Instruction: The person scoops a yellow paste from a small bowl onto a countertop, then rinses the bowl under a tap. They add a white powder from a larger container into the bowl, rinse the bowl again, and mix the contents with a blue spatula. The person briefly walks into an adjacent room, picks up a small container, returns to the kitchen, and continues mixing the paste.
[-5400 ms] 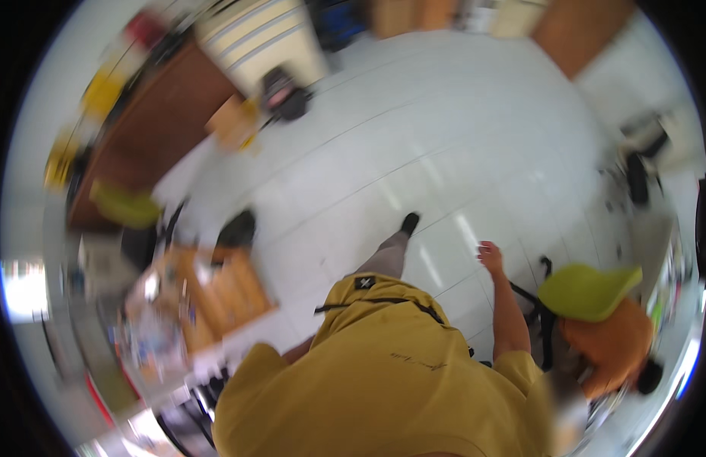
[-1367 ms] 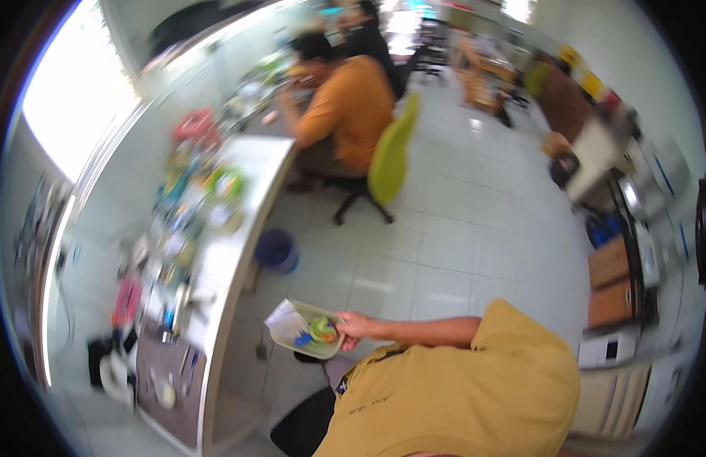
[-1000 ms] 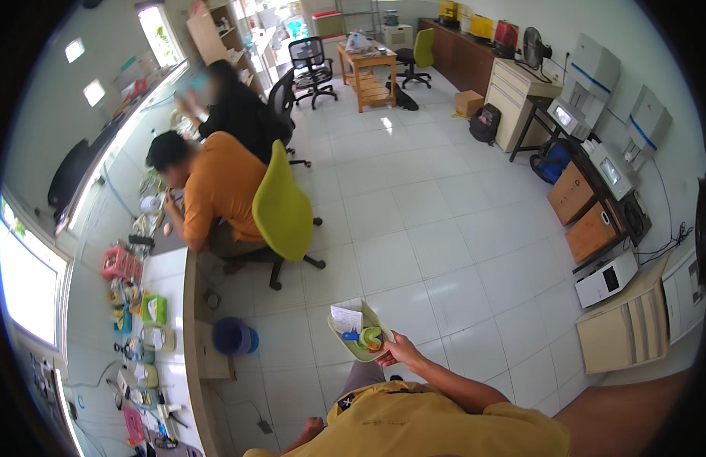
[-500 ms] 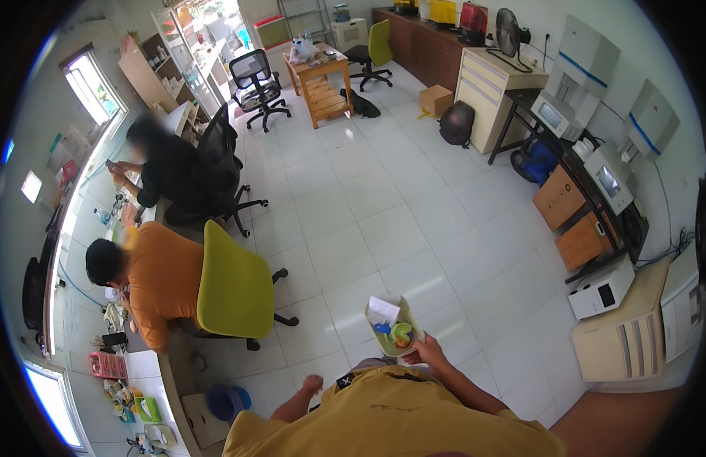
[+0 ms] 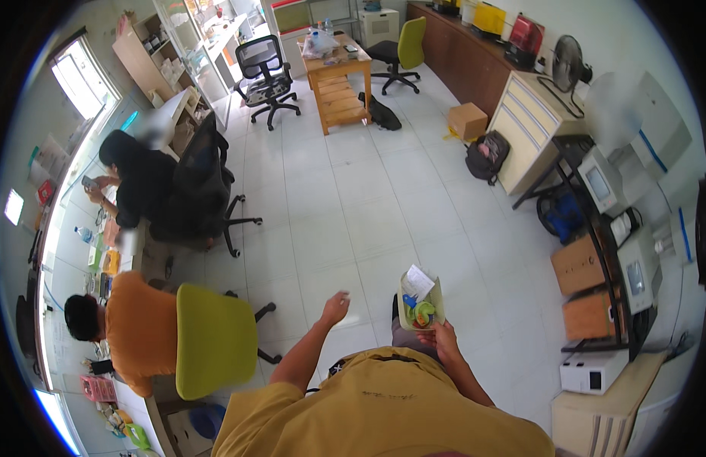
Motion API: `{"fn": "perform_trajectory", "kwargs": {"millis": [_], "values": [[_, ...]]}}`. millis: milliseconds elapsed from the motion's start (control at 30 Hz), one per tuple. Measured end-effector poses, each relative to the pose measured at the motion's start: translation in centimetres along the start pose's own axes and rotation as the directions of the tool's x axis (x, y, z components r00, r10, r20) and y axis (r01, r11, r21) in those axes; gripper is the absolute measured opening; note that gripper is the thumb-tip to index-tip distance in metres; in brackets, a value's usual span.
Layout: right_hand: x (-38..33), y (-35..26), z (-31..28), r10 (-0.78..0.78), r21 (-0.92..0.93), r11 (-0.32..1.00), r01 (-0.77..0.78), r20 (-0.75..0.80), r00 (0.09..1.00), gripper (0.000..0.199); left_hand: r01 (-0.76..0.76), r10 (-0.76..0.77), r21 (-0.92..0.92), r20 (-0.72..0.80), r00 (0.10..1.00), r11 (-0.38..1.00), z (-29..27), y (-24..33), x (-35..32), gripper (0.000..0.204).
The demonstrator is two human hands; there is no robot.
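My right hand grips the near end of a pale green, open-topped tray and carries it in front of my waist. In the tray lie a white paper slip, a small blue piece and a bright green coiled item, with some orange-red beneath; their exact kinds are too small to tell. My left hand hangs in the air over the floor to the left of the tray, fingers curled in loosely, and no object shows in it.
At the left bench sit a person in orange on a green chair and a person in black holding a phone. Ahead stand a wooden table and a black chair. Cardboard boxes and a black rack line the right.
I have moved forward: the green chair and the bench slide back on the left. My left hand has swung forward and up. The tray stays in my right hand.
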State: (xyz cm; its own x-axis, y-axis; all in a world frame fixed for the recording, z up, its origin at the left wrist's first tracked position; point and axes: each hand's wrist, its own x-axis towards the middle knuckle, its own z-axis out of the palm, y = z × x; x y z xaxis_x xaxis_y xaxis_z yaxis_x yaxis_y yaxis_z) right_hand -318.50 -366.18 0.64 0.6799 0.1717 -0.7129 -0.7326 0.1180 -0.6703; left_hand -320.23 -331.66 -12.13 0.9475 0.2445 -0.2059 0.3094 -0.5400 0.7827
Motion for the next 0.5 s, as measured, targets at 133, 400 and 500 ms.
{"fn": "perform_trajectory", "kwargs": {"millis": [133, 400, 500], "values": [[7.7, -11.4, 4.2, -0.016, -0.164, 0.986, 0.037, 0.131, 0.991, 0.034, 0.507, -0.507, 0.006, 0.053, 0.861, 0.862, -0.4, -8.9, 2.3, 0.038], [25.5, -29.9, 16.8, 0.086, -0.444, 0.894, 0.052, 0.284, 0.955, 0.043, 0.732, -0.726, -0.067, 0.092, 0.681, 0.678, -0.6, -9.6, 0.0, 0.031], [32.0, -33.9, 23.0, 0.099, -0.432, 0.9, 0.058, 0.332, 0.938, 0.043, 0.653, -0.658, 0.09, 0.152, 0.738, 0.752, 0.6, -13.3, 3.0, 0.027]]}}
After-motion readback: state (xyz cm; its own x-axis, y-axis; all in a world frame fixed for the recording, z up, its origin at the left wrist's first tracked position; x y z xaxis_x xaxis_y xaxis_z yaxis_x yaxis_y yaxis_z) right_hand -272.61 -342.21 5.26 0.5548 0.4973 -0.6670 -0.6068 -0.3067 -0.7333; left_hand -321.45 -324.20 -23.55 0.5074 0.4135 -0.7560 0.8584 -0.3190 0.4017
